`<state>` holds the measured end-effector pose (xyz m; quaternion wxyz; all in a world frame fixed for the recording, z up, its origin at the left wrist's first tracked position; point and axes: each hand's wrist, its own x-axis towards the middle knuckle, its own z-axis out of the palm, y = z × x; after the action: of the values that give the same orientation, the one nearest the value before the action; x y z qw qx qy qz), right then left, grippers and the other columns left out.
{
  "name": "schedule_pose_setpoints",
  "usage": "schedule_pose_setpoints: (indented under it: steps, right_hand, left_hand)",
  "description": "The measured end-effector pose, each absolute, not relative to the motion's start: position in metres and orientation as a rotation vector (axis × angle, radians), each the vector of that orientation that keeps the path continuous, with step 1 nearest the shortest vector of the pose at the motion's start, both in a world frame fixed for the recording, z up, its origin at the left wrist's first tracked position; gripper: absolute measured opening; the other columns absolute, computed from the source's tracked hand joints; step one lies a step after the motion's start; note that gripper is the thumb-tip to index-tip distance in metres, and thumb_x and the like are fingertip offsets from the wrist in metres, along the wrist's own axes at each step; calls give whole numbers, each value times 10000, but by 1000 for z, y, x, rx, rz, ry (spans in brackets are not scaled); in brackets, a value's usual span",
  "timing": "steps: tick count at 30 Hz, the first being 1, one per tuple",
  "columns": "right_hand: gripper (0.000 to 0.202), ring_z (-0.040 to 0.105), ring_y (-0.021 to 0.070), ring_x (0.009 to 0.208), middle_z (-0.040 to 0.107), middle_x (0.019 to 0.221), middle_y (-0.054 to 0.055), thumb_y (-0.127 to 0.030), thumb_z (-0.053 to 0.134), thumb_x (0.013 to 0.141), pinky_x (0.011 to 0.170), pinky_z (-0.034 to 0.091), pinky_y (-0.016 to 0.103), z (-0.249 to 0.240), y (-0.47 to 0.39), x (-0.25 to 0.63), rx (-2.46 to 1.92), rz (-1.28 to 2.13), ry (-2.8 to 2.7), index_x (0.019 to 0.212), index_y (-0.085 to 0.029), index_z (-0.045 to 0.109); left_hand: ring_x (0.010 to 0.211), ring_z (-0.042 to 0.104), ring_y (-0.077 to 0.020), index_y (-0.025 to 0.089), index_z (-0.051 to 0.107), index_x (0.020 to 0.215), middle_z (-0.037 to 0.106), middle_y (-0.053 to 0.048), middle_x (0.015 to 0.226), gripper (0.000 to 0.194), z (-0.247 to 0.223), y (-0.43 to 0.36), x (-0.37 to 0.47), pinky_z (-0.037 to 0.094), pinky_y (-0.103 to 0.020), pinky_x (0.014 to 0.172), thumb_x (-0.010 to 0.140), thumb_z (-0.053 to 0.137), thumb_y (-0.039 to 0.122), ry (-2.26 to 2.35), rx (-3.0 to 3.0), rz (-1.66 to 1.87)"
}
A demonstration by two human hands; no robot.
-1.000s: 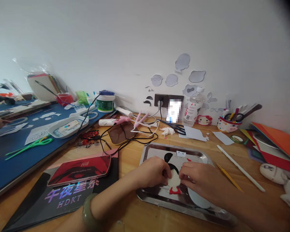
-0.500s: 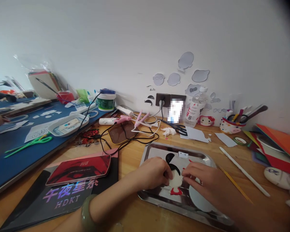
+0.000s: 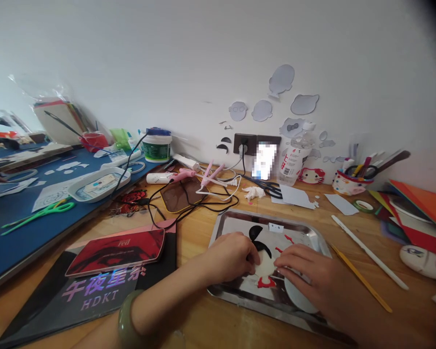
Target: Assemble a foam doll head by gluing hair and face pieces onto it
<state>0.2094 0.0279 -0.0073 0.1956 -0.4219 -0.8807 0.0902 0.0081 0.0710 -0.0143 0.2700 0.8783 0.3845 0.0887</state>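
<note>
A small cut-out figure lies on the metal tray point(image 3: 236, 296), with a cream face point(image 3: 264, 263), black hair pieces point(image 3: 262, 248) and a red collar piece point(image 3: 266, 282). My left hand point(image 3: 236, 257) is closed at the face's left edge; what its fingertips pinch, if anything, is hidden. At the right edge of the face, my right hand point(image 3: 303, 271) has its fingers pressed together, and I cannot make out what is in them. Small red pieces point(image 3: 288, 238) lie above my right hand. A pale round dish point(image 3: 294, 295) is partly under that hand.
Beyond the tray are black cables point(image 3: 196, 211), pink glue guns point(image 3: 211, 175) and a bottle point(image 3: 295, 157). A white stick point(image 3: 370, 252) and a yellow tool point(image 3: 363, 278) lie right. Left are a red box point(image 3: 118, 253) and green scissors point(image 3: 39, 215). Another person's hand shows far left.
The view has shifted slightly. My right hand has moved a little down, showing more of the red pieces. My left hand stays at the face's left edge.
</note>
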Motion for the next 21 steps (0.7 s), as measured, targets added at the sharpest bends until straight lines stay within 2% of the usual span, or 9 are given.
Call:
schedule_pose_setpoints:
  steps: [2,8,21]
  right_hand:
    - [191,570,163,851,622,864,30,-186,415,819,745,457,300,-7,28,210,-1169,244,-2492,847,-228,599]
    - [163,581,156,736,618,758,7,-199,470,794,601,457,262,-4,22,202,-1175,270,-2620,795,-238,629]
    - [246,542,145,700,577,698,25,-164,379,839,617,422,266,-20,19,197,-1027,98,-2726,760,-199,609]
  left_hand:
    - [803,558,-147,228,667,794,657,0,802,141,-14,71,8,383,-213,710,664,611,229,1039,2361,234]
    - [812,559,-148,223,663,802,659,-4,816,150,-16,71,7,384,-218,734,670,591,221,1027,2352,242]
    - [761,565,-148,218,665,780,662,-10,796,139,-16,72,7,391,-220,687,659,597,213,1038,2346,253]
